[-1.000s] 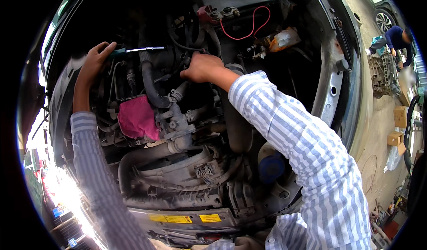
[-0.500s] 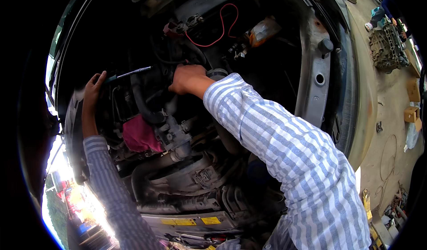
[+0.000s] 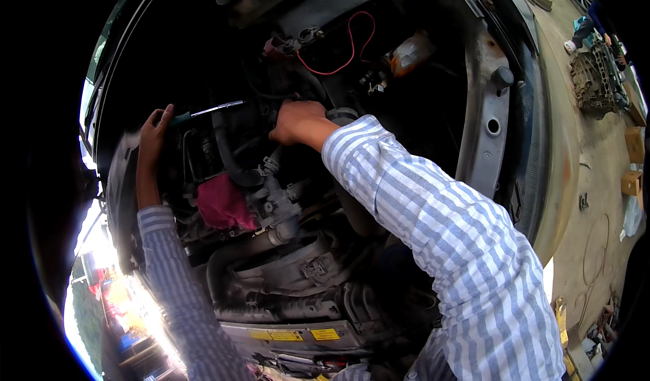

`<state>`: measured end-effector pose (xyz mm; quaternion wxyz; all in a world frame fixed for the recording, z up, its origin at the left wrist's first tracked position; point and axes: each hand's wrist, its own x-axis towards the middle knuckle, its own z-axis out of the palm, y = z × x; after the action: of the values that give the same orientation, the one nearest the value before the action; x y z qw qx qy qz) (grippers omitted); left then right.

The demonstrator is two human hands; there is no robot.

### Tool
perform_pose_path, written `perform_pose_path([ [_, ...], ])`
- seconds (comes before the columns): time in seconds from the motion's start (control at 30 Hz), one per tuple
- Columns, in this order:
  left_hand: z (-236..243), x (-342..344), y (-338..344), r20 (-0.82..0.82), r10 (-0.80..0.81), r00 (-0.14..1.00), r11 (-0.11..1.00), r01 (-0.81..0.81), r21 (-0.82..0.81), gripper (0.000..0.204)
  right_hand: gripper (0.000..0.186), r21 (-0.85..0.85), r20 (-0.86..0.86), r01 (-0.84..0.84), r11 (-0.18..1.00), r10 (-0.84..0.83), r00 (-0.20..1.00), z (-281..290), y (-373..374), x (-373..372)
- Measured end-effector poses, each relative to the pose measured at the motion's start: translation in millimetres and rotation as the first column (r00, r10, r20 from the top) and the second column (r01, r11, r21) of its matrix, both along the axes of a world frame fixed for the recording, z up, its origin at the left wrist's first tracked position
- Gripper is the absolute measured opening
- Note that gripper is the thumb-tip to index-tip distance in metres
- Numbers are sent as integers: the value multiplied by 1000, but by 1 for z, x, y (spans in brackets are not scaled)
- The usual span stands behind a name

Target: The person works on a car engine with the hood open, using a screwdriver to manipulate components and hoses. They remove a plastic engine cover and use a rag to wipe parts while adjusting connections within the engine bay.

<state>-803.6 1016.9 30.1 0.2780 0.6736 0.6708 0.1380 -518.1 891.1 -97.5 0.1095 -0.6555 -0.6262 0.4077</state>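
Shifted a little since a second ago: left hand (image 3: 153, 132) now lower and nearer the left edge, right hand (image 3: 298, 122) nearer the middle. Left hand's grip closed around the green handle of a thin shiny metal screwdriver (image 3: 203, 113), tip aimed right toward a thick black rubber hose (image 3: 227, 154). Right hand pressed down deep in the engine bay, fingers curled on something dark; can't tell what, or how tight that grip is.

Could slip: smooth thin metal shaft, held only at the handle end, might skid off and poke the soft hose or scrape a knuckle. Loose blue-and-white striped cloth sleeve (image 3: 433, 225) might also catch on hard metal corners.

Crumpled soft pink rag (image 3: 222, 203) tucked just below the hose, beside lumpy grey metal engine parts (image 3: 277, 205). Thin red wire (image 3: 349, 46) looped at the top. Pale bent metal body frame (image 3: 484, 137) with round holes on the right. Dusty concrete floor (image 3: 596, 198) beyond it.
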Motion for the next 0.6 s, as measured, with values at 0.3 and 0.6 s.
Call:
perform_pose_path([
  [0.3,-11,-1,-5,75,-188,979,964,169,203,33,76,-14,37,10,1000,-9,999,-4,2,-2],
  [0.6,-1,7,-29,224,-243,944,951,185,249,34,76,9,57,23,1000,-24,998,-4,1,-3],
])
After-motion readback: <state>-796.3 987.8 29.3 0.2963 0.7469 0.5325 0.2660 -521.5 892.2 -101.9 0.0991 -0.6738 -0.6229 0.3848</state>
